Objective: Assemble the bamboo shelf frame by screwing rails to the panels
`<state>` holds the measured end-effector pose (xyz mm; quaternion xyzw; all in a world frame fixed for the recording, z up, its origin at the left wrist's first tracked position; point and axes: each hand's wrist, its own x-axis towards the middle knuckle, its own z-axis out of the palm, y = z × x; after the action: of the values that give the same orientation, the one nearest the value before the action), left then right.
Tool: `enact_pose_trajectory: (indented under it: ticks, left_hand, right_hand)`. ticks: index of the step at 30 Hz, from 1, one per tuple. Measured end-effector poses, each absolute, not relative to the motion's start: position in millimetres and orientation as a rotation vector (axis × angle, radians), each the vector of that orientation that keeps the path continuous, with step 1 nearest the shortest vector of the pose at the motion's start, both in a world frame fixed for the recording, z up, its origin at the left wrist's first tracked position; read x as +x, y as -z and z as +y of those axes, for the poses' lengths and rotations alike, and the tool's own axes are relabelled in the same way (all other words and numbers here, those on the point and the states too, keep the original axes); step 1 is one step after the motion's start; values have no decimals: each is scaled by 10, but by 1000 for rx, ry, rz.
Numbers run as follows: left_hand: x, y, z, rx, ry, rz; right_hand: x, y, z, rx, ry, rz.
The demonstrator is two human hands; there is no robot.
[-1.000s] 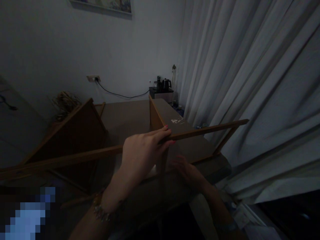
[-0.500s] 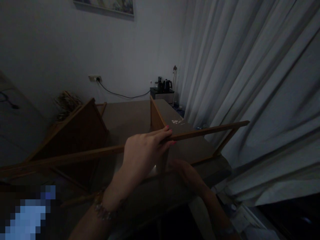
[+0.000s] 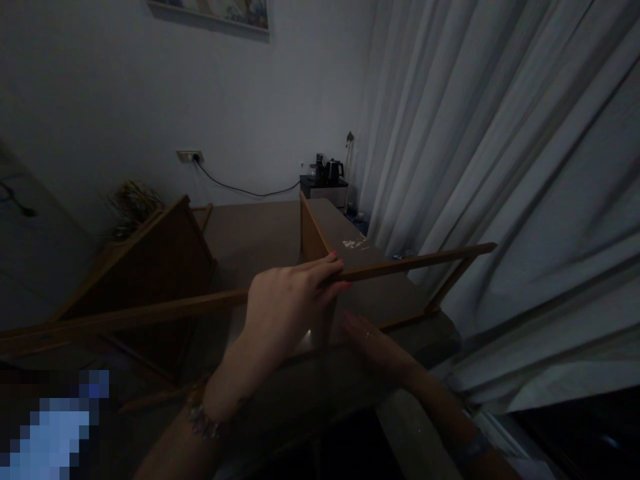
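A wooden furniture frame with a long thin rail (image 3: 415, 266) crosses the view in front of me. My left hand (image 3: 287, 300), with a bead bracelet at the wrist, is closed over the middle of this rail, thumb on the near side. The rail meets an upright wooden divider board (image 3: 315, 227) beneath my left fingers. Lower and to the right, my right hand (image 3: 377, 347) has its fingers stretched toward the near lower part of the divider. A ring shows on it. Dim light hides whether its fingertips touch the board.
A tilted dark wooden panel (image 3: 145, 273) stands at left, beside dried stems (image 3: 135, 203). White curtains (image 3: 500, 167) hang at right. At the back, a black kettle (image 3: 333, 171) stands on a small cabinet (image 3: 325, 195); a cable (image 3: 245, 192) runs to the wall socket (image 3: 189, 157).
My right hand has turned and shifted slightly, and its ring now shows. The left hand keeps its hold on the rail, and the frame has barely moved.
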<state>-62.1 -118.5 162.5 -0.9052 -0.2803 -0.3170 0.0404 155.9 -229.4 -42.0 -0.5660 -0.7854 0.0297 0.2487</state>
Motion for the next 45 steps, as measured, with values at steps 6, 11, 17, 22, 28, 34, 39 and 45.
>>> enact_pose_trajectory:
  ticks: [6, 11, 17, 22, 28, 34, 39, 45]
  left_hand:
    - [-633, -1626, -1184, -2798, 951, -852]
    - [-624, -1636, -1186, -2814, 939, -867]
    - [-634, -1634, -1188, -2788, 939, -869]
    - [-632, -1638, -1185, -2778, 958, -836]
    - [-635, -1648, -1183, -2807, 943, -822]
    - [-629, -1650, -1176, -2810, 945, -825]
    - [-631, -1638, -1161, -2810, 942, -815]
    - [-635, -1630, -1159, -2805, 950, -812]
  right_hand:
    - [1592, 246, -2291, -1531, -52, -1947]
    - [1501, -64, -2452, -1592, 210, -1823]
    - [1005, -688, -2521, -1194, 453, -1616]
    - [671, -969, -2286, -1150, 556, -1331]
    - [598, -975, -2083, -1269, 660, -1299]
    - [589, -981, -2046, -1220, 697, -1332]
    - [597, -974, -2004, -1240, 730, -1360]
    - [597, -933, -2004, -1269, 783, -1458]
